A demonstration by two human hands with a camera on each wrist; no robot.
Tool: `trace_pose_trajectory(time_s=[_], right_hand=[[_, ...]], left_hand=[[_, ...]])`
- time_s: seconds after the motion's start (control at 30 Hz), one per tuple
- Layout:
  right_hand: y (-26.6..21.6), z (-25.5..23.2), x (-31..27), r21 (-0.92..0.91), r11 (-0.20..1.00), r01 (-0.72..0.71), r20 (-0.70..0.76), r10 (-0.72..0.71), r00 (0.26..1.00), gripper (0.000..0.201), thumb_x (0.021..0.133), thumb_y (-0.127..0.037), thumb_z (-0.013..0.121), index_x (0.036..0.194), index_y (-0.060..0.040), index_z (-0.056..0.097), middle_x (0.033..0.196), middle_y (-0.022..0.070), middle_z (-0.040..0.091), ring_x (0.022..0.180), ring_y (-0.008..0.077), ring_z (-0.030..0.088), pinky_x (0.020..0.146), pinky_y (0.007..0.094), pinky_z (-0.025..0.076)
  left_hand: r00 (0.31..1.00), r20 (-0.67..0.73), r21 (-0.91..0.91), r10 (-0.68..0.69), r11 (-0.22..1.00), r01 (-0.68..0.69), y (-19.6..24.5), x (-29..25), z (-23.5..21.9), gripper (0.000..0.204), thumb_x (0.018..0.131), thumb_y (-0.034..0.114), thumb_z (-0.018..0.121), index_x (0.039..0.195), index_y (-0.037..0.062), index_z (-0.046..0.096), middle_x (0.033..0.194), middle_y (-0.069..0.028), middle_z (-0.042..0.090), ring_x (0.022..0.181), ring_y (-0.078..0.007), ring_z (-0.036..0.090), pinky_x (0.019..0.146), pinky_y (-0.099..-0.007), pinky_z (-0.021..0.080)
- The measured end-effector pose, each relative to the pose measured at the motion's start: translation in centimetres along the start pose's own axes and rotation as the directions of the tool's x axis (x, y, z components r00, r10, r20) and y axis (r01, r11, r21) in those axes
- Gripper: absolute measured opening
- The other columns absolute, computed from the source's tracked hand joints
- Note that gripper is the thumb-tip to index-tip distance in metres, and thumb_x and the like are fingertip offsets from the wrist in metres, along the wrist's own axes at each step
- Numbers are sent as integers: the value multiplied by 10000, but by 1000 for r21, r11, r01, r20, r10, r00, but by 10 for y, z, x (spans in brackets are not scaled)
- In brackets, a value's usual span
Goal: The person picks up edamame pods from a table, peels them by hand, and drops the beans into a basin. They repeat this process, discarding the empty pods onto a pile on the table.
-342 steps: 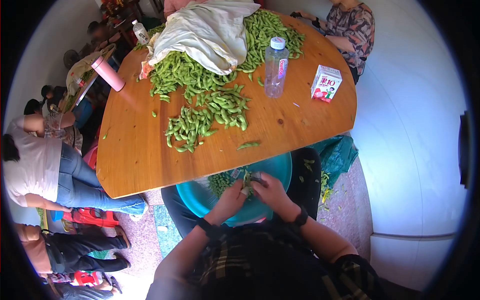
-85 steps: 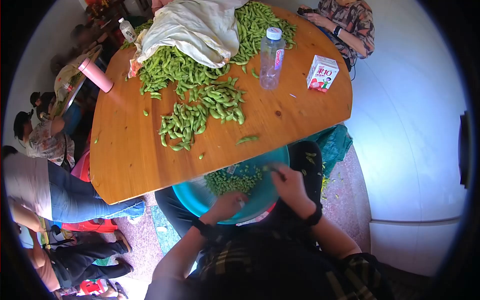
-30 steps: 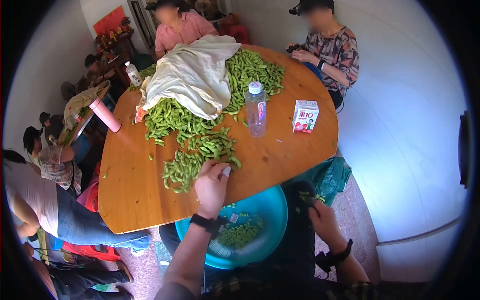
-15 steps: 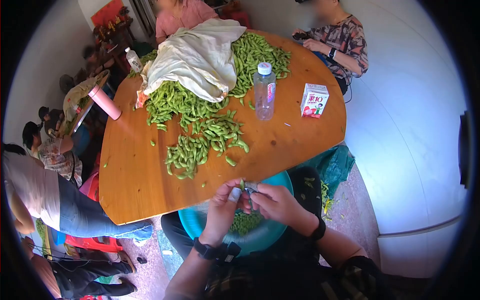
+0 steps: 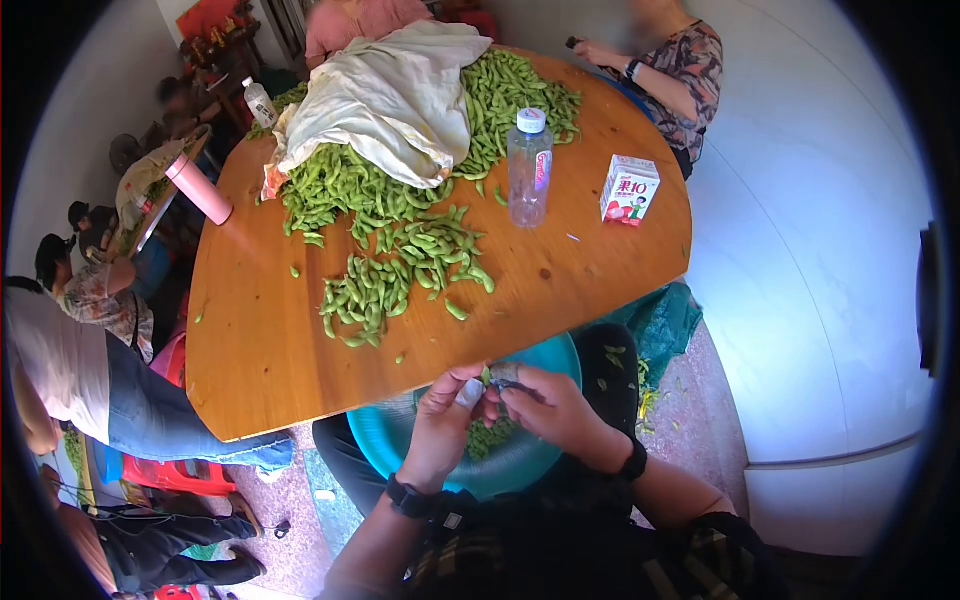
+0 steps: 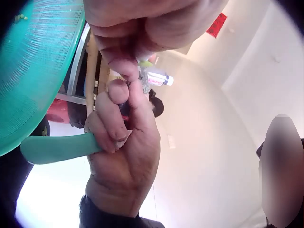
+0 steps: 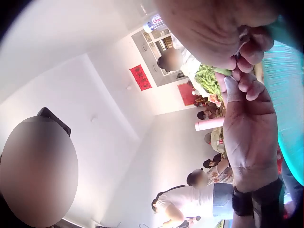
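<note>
Over the teal basin (image 5: 375, 445), the left hand (image 5: 435, 435) pinches a green pod (image 5: 486, 375) between thumb and fingers. White wrapping (image 5: 468, 392) covers its thumb. The right hand (image 5: 565, 410) meets it from the right, fingers curled round a small tool whose green handle (image 6: 61, 148) sticks out in the left wrist view. The tool's working end is hidden by the fingers. Shelled green beans (image 5: 487, 438) lie in the basin below. On the wooden table (image 5: 270, 370), loose pods (image 5: 365, 295) lie in front of a larger pile (image 5: 345, 190) partly under a pale cloth (image 5: 385, 100).
A clear bottle (image 5: 529, 170) and a juice carton (image 5: 630, 190) stand right of the pods, a pink flask (image 5: 200, 190) at the left. The table's near edge overhangs the basin. A green bag (image 5: 665, 320) lies at the right; several people are around.
The left hand has come back from the pods on the table to above the basin, now with a pod. The right hand has moved left from the basin's right side to meet it.
</note>
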State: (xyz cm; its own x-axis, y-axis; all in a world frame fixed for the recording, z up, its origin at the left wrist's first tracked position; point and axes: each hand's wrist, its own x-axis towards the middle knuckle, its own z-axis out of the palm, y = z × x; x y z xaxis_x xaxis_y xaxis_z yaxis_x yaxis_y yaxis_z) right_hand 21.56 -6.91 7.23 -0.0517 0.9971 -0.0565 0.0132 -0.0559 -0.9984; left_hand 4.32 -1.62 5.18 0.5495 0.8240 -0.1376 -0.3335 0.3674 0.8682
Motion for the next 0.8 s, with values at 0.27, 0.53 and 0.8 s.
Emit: trace_pose_trajectory(time_s=[0.27,0.53,0.8], right_hand=[[6,9,-9,-292,938,187,-150,-238,960,147,901,-20,549,1035,33,575,829,201,597,736,364,616,648,386,476],[-3,16,-22,-281,947,156,-148,-203,968,161,890,-16,557,1038,42,579,863,226,609,789,428,597,652,396,482],[15,12,-19,-348,930,117,-112,-165,980,194,885,-29,551,1071,3,599,920,209,647,809,403,627,675,399,508]], left_hand=[[891,195,858,411,369,-358,-5,-5,10,329,912,-5,554,1238,33,577,1020,-146,625,811,-277,653,702,-359,545],[835,407,885,370,68,-461,5,-10,4,442,850,-43,555,1288,7,535,954,-169,635,818,-351,652,701,-385,553],[1000,16,460,-26,888,16,-15,-4,-4,329,922,-25,433,1218,13,573,818,-40,589,719,-104,571,664,-247,482]])
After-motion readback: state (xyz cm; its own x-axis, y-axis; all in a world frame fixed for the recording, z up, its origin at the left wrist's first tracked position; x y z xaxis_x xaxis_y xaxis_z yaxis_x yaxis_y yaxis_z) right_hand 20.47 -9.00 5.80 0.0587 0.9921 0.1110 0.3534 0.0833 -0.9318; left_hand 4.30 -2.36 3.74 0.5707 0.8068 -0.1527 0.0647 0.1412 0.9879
